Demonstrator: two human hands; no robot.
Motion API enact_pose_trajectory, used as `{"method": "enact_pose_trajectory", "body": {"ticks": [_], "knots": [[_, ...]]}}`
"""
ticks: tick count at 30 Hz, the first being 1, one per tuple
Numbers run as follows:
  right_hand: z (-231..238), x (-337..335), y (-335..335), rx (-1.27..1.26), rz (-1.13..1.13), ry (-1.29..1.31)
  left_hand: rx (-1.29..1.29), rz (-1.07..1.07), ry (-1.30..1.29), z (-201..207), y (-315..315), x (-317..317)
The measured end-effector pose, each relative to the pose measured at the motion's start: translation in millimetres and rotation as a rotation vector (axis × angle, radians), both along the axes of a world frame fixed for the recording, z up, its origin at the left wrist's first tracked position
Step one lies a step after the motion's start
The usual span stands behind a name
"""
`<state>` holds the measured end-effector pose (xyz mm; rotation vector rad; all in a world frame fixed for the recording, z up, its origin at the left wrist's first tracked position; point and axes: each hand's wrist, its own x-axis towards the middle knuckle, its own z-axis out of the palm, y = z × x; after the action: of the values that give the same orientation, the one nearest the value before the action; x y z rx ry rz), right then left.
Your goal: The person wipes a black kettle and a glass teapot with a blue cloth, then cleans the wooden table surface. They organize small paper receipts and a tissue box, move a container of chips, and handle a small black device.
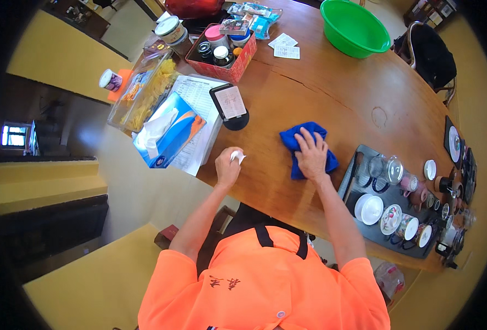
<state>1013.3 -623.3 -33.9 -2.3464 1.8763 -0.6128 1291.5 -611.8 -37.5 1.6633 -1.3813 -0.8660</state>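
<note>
Head view: near the middle of the frame, your left hand point(228, 166) is curled closed around a crumpled white tissue point(238, 157), part of it poking out at the fingers. To its right, your right hand point(311, 157) is spread wide, fingers apart, on top of a bunched blue cloth point(290, 142) that lies on the wooden table point(265, 181). Above your left hand is a black stand point(236, 122) with a pale card point(231, 102) on it. Left of centre, you have a blue tissue box point(186, 135) on printed papers point(184, 88). At lower right, a dark tray point(359, 184) carries cups and glassware; at upper right sits a green basin point(342, 41).
</note>
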Motion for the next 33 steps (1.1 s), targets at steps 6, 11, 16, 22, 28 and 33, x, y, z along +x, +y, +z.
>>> {"method": "enact_pose_trajectory", "body": {"ticks": [6,11,16,22,28,33], "knots": [[-7,35,-41,-0.032,-0.122,0.064,0.246,-0.237,0.232,39,41,25],[3,127,5,-0.011,0.156,-0.036,0.285,-0.387,0.220,59,75,49],[4,198,11,-0.018,0.238,-0.118,0.110,-0.462,0.137,59,73,54],[12,145,36,0.049,0.373,-0.096,-0.153,-0.434,-0.102,32,40,38],[0,18,-53,-0.009,-0.128,0.067,-0.313,-0.604,-0.356,2,-2,-1],[-23,-11,-102,-0.048,-0.432,0.217,-0.390,-0.647,-0.462,-13,-12,-18]]}}
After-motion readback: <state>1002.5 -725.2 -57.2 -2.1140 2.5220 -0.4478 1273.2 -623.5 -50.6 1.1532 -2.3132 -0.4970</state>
